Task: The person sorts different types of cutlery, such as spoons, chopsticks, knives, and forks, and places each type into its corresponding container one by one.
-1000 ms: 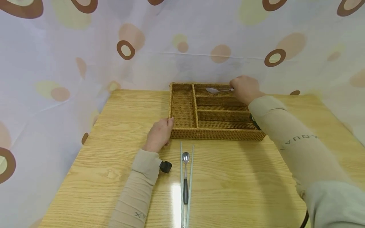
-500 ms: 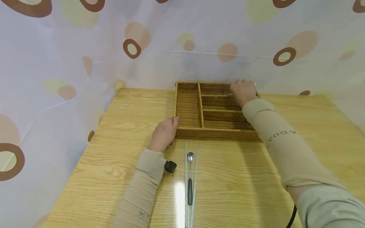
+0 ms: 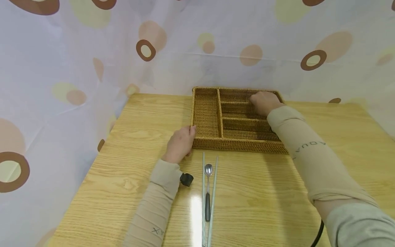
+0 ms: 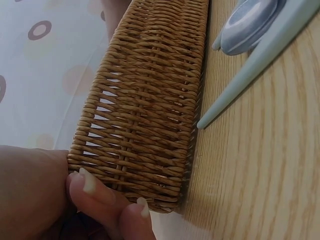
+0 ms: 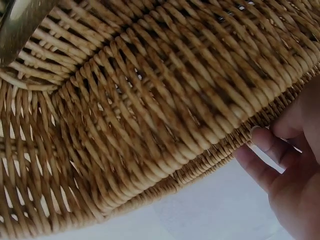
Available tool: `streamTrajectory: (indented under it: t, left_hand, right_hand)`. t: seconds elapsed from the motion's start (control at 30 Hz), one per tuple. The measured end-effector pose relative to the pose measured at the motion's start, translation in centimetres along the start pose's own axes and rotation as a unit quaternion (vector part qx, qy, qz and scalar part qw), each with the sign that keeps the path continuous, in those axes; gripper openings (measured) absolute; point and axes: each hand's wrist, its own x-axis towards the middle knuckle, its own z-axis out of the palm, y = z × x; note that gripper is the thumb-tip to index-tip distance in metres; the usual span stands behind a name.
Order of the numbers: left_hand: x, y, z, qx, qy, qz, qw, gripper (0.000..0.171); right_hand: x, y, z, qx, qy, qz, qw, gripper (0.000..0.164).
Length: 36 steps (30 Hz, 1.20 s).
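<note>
In the head view my left hand grips the front left corner of a brown wicker cutlery tray. The left wrist view shows its fingertips bent against the tray's outer wall. My right hand reaches into the back right of the tray. In the right wrist view, its fingers lie near the wicker rim, with nothing visible between them. A shiny metal piece, cut off by the frame, shows over the wicker there. The teaspoon carried earlier is out of sight in the head view.
In front of the tray, a black-handled spoon lies between two pale green chopsticks on the wooden table. A patterned curtain hangs right behind the tray. A black cable hangs under the right sleeve.
My right hand has lowered into the back of the tray, and the teaspoon it held is hidden now. The left hand keeps its grip. The head view has shifted slightly.
</note>
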Motion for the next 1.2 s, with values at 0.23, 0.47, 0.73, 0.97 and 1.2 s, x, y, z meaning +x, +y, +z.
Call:
streamTrajectory:
  t: [0.23,0.47,0.73,0.97,1.2]
  left_hand:
    - [-0.1,0.1,0.0,0.005,-0.001,0.002,1.0,0.048]
    - [-0.3,-0.1,0.0,0.01,-0.003,0.007,0.9999,0.048]
    - [-0.1,0.0,0.0,0.017,-0.003,0.007,0.9998,0.049]
    - [0.0,0.2,-0.1,0.02,-0.004,0.009,0.9998,0.049]
    - [-0.2,0.2,-0.2,0.014,-0.012,-0.002,0.9998,0.049]
  right_hand:
    - [-0.6,0.3,-0.4,0.045,-0.019,0.01,0.999,0.034]
    - [-2.6,-0.6,-1.2,0.075,0.02,0.006,0.997,0.035]
    - [-6.4,-3.7,-1.5,0.111,0.161,-0.024,0.98,0.031]
    - [-11.1,-8.8,-0.1,0.145,0.25,-0.09,0.953,0.024]
    - [-16.6,-15.1,2.9,0.174,0.24,-0.19,0.936,0.019]
